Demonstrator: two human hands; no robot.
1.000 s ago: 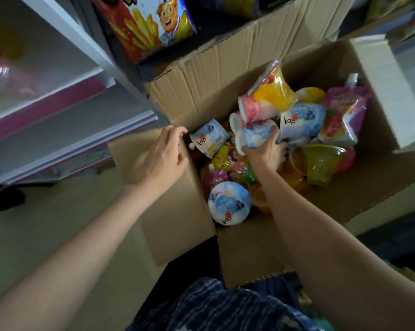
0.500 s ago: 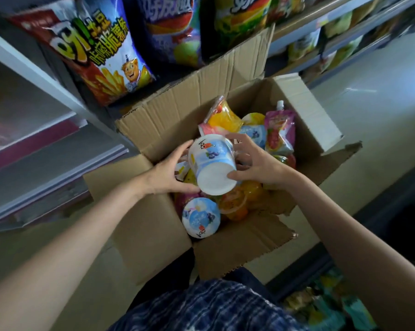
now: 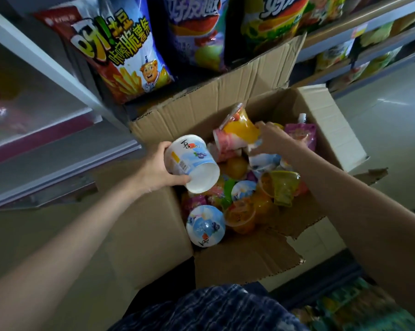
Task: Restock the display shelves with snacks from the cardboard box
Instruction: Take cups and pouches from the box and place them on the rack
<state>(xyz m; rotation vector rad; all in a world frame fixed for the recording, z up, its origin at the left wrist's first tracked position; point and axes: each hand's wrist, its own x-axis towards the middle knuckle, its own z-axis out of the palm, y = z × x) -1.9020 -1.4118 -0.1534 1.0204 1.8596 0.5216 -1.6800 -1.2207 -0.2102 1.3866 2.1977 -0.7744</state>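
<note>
An open cardboard box (image 3: 247, 263) sits on the floor, filled with several jelly cups, pouches and white blueberry cups. My left hand (image 3: 157, 169) grips one white blueberry cup (image 3: 192, 162) on its side above the box's left edge, base toward me. My right hand (image 3: 272, 139) reaches deep into the box, fingers down on another white cup (image 3: 265, 161) beside an orange-and-pink jelly cup (image 3: 237, 134). Whether it grips that cup is unclear. One more blueberry cup (image 3: 205, 225) lies lid-up near the box's front.
White display shelves (image 3: 58, 149) stand at the left, their lower tiers bare. Large chip bags (image 3: 123, 53) fill the shelf behind the box, and more snacks line the shelves (image 3: 359, 51) at upper right. Bare floor (image 3: 392, 115) lies right of the box.
The white cup has passed from both hands to my left hand alone and moved left. My right hand has let go and reached back into the box.
</note>
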